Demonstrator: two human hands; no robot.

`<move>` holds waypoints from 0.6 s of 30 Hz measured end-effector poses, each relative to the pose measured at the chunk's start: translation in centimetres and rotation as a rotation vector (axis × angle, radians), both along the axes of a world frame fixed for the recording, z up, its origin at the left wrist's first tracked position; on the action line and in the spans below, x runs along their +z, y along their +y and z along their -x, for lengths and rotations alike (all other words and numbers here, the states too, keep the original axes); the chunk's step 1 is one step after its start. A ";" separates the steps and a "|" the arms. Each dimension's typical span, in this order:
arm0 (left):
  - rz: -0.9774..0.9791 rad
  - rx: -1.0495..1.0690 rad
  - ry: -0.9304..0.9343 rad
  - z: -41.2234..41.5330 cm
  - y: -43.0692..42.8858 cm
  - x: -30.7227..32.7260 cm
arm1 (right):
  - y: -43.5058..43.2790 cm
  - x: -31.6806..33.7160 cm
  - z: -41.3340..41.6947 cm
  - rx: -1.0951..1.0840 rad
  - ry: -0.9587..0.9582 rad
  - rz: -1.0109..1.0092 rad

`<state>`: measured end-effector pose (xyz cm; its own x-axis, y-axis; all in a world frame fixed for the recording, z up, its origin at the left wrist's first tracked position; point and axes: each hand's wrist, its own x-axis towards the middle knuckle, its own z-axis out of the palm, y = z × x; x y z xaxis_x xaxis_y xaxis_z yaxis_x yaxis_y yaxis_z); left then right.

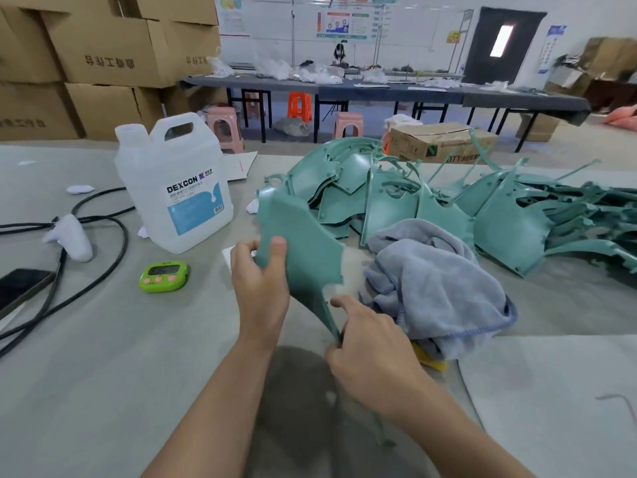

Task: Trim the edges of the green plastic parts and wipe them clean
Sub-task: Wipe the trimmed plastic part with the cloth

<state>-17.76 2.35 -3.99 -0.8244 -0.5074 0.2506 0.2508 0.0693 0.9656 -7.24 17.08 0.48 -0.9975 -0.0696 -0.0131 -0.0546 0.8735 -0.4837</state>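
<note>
The tabletop [103, 374] is wide and covered in a pale gray sheet. There is a dark patch [296, 391] on it close to the person.

The left hand [262, 284] holds one green plastic part [300, 243] up off the tabletop. Its thumb is on the front and its fingers curl round the left edge. The right hand [372, 343] pinches the thin bottom tip of the same part.

Just beside the right hand lies a crumpled gray-blue cloth [437, 281]. A bit of something yellow [431, 358] sticks out from under it. Behind the cloth is a big pile of green parts [448, 208] that runs off to the right.

To the left of the held part stands a big clear jug [175, 188] with a blue and white label. Near it sits a small green timer [163, 272] with pink buttons. Black cables [113, 250] loop over the left side. A white handle-shaped thing [70, 238] lies on them, and a dark phone [20, 282] is at the edge.

The room is big, like a workshop. Brown cardboard boxes [103, 50] are stacked high at the back left. A long dark table [379, 89] stands by the far wall with white bags on it. Pink stools [225, 127] and an orange stool [299, 105] sit under it. Posters [344, 24] hang on the white wall, and a dark door [501, 43] with a small window is to the right.
</note>
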 end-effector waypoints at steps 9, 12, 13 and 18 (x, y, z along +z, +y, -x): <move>0.081 -0.229 -0.030 -1.0 0.0 -0.2 | 4.5 1.5 2.8 0.017 0.078 -0.436; -0.050 -0.111 -0.034 -1.8 1.2 0.4 | 5.6 1.7 2.4 0.069 0.316 -0.596; -0.116 -0.104 -0.042 -2.1 1.5 0.8 | 6.0 1.5 2.0 0.065 0.365 -0.656; -0.093 -0.290 -0.097 -5.7 4.2 2.4 | 9.3 1.0 -0.1 0.044 0.431 -0.715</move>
